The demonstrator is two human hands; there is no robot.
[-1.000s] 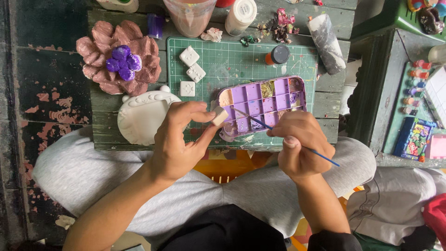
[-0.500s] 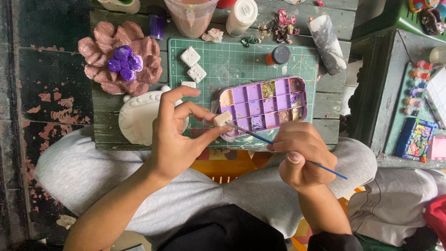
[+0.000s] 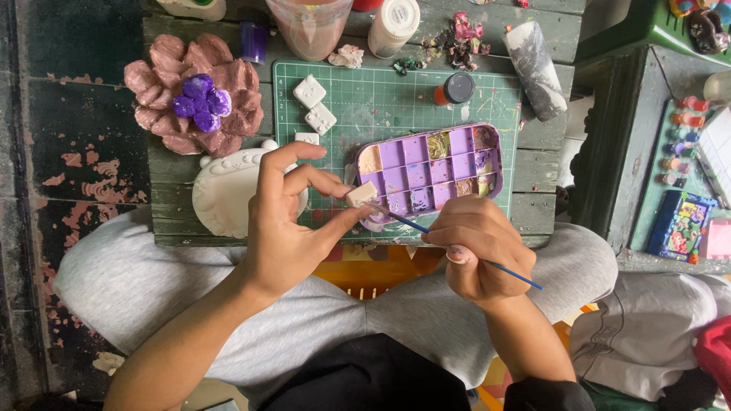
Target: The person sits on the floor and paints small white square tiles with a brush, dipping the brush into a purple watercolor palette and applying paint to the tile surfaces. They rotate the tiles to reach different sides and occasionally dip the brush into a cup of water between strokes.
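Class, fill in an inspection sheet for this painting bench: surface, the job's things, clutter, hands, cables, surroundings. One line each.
Surface: weathered wooden table with a green cutting mat on it.
Job's things: small white tile, thin blue paintbrush, purple paint palette.
Clutter: pink flower sculpture with purple centre, three spare white tiles, white moulded piece, plastic cup, white bottle, small paint pot.
Hands: left hand pinches the tile; right hand grips the brush, tip at the tile.
Cables: nothing seen.
Surroundings: green side table with paint tubes.
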